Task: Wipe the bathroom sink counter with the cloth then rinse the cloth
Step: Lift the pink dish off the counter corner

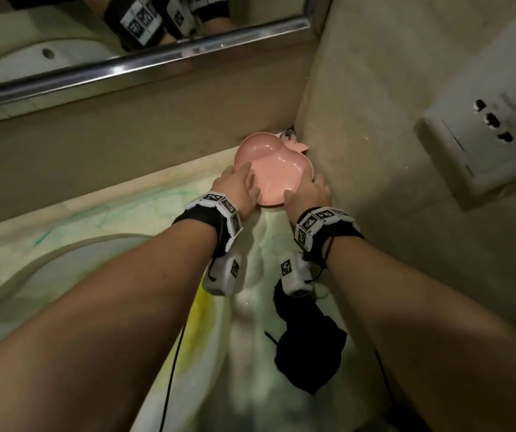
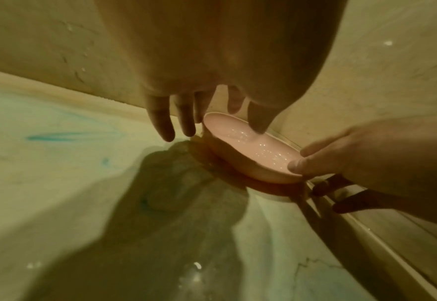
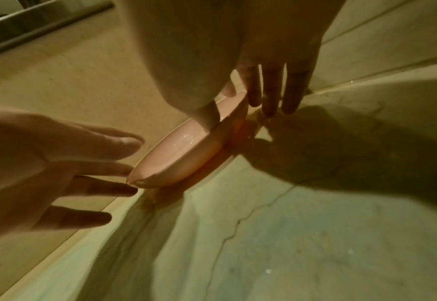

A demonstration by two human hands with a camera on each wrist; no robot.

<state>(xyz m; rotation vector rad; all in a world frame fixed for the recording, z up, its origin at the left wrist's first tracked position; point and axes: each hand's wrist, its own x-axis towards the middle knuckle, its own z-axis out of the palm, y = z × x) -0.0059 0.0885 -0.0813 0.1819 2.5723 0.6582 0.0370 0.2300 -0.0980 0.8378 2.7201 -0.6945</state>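
A pink apple-shaped dish [image 1: 274,169] is in the far right corner of the pale counter [image 1: 126,210], tilted with a shadow under it. My left hand [image 1: 241,185] holds its left rim, thumb inside the dish [image 2: 253,148] and fingers down its outer side. My right hand [image 1: 306,191] pinches the right rim, thumb over the dish [image 3: 181,156] and fingers beneath. A dark crumpled cloth [image 1: 309,344] lies on the counter under my right forearm, with neither hand on it.
The sink basin's rim [image 1: 63,247] curves at the left. Green-blue marks [image 2: 65,136] streak the counter. A mirror with a metal frame [image 1: 126,67] runs along the back wall. A wall socket [image 1: 484,135] sits on the right wall. A small pink item [image 1: 291,137] is wedged behind the dish.
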